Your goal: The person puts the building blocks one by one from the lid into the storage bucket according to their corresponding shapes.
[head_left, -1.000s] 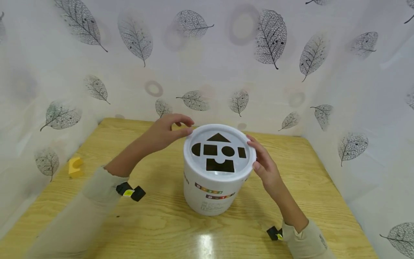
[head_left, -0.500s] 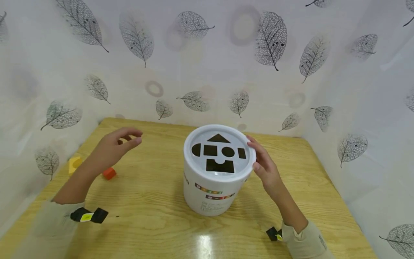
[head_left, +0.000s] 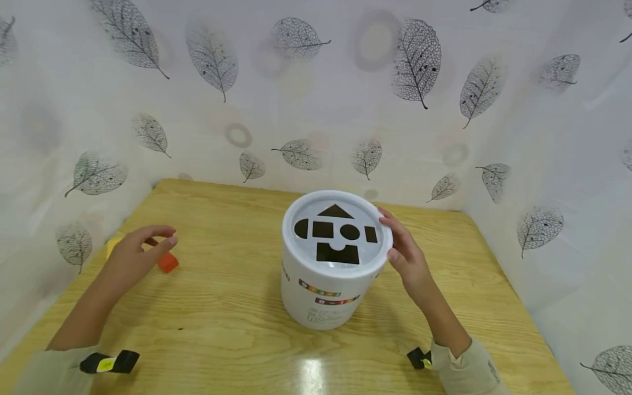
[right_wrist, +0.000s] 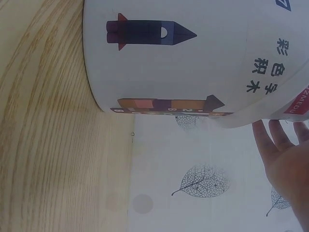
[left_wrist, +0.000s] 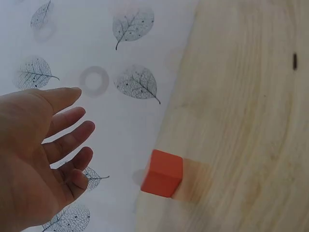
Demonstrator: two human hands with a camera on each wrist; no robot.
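A white cylindrical block bucket (head_left: 296, 299) stands upright on the wooden table. Dark holes in several shapes are cut through its lid (head_left: 321, 267). My right hand (head_left: 408, 263) rests on the right side of the lid's rim; in the right wrist view its fingertips touch the bucket's side near the lid. My left hand (head_left: 133, 255) is above the table's left side, fingers loosely bent and holding nothing. Close to it lies a red block (head_left: 169, 263), apart from the fingers in the left wrist view (left_wrist: 163, 174). A yellow block (head_left: 112, 244) is mostly hidden behind the left hand.
The wooden table (head_left: 237, 340) ends against a pale leaf-printed sheet (head_left: 321, 109) at the back and both sides. A small dark speck (head_left: 180, 328) marks the tabletop at front left.
My left hand has moved from the lid's left edge leftward and down, to beside the red block. The right hand has stayed on the rim; the bucket stands where it was.
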